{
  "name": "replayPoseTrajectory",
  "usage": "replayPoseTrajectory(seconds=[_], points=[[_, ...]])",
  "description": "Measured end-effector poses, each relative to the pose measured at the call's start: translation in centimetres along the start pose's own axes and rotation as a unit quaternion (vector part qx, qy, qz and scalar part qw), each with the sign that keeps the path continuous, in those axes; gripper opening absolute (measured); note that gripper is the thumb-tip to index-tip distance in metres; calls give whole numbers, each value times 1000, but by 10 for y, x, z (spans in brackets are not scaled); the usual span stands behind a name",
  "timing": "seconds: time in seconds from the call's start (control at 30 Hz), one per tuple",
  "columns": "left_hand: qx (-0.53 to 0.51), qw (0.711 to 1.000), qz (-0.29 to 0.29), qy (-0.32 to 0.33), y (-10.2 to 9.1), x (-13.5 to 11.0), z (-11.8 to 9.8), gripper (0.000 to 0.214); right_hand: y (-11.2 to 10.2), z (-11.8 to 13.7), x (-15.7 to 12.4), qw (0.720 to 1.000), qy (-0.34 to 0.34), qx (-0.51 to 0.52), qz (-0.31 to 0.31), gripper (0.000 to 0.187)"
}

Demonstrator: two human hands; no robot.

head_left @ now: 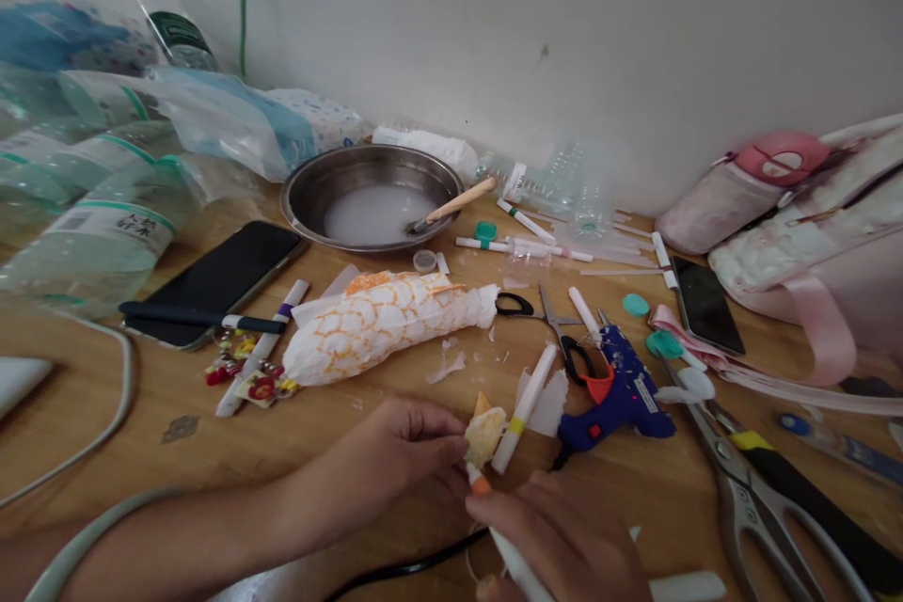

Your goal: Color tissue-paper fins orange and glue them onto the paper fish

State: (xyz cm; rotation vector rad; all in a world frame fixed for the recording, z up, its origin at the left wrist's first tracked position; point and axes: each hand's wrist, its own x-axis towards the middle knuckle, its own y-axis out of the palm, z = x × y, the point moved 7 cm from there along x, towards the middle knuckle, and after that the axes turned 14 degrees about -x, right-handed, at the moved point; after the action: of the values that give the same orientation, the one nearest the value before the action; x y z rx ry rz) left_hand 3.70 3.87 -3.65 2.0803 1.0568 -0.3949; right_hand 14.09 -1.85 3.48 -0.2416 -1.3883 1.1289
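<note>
My left hand (405, 451) pinches a small piece of white paper with orange and yellow colouring (485, 437) between thumb and fingers. In my right hand (561, 527) is a white marker with an orange band (516, 562), its upper end against the lower edge of the paper piece. Beyond my hands lies a white paper fish shape (381, 327) drawn with orange scales. Just right of the paper piece rests a marker with a yellow band (526, 409). A blue glue gun (621, 395) and small black scissors (557, 329) lie farther right.
A metal bowl (296, 207) holds cloudy liquid and a brush (458, 202). Plastic bottles (119, 216) crowd the left beside a phone (226, 268). Large scissors (740, 480), another phone (705, 301) and a pink-lidded bottle (734, 193) are at right. A black cord (416, 566) crosses the front.
</note>
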Motion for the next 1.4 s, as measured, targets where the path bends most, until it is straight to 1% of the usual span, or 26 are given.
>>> replayPoseTrajectory(seconds=[0.1,0.2,0.37,0.53,0.63,0.67,0.77,0.8,0.9,1.03,1.1,1.2,1.33,1.4], points=[[6,1000,0,-5,1,0,0,23,-1,1,0,1000,-8,-15,-5,37],[2,1000,6,2,2,1,-2,23,-1,0,1,1000,12,-7,-4,40],[-6,1000,-1,-1,1,1,-1,22,-2,2,1,1000,-3,-14,-1,39],[16,1000,-6,-1,1,-1,-2,23,1,3,1,1000,-16,-13,9,38],[19,1000,1,5,2,-1,-4,22,-2,1,3,1000,1,5,-4,39],[16,1000,4,7,2,-1,-4,21,-2,1,4,1000,0,9,3,40],[4,1000,7,3,3,0,-3,20,1,6,5,998,-47,-8,49,41],[-2,1000,5,0,2,0,-2,21,1,7,5,997,-50,-14,49,40],[-12,1000,5,-4,2,-1,-1,21,-4,1,2,1000,-5,-14,2,43],[-10,1000,-5,-8,1,0,-2,20,-3,3,-2,1000,-9,-13,-14,41],[-6,1000,-8,-5,1,0,-2,21,-4,1,-1,1000,2,-5,-21,41],[1,1000,-4,0,2,1,-3,23,-4,-2,1,1000,19,-3,-8,40],[-1,1000,-3,4,1,0,-2,22,-2,-2,2,1000,3,-6,24,38],[7,1000,-6,8,0,0,-2,23,-1,-3,2,999,7,-1,40,38]])
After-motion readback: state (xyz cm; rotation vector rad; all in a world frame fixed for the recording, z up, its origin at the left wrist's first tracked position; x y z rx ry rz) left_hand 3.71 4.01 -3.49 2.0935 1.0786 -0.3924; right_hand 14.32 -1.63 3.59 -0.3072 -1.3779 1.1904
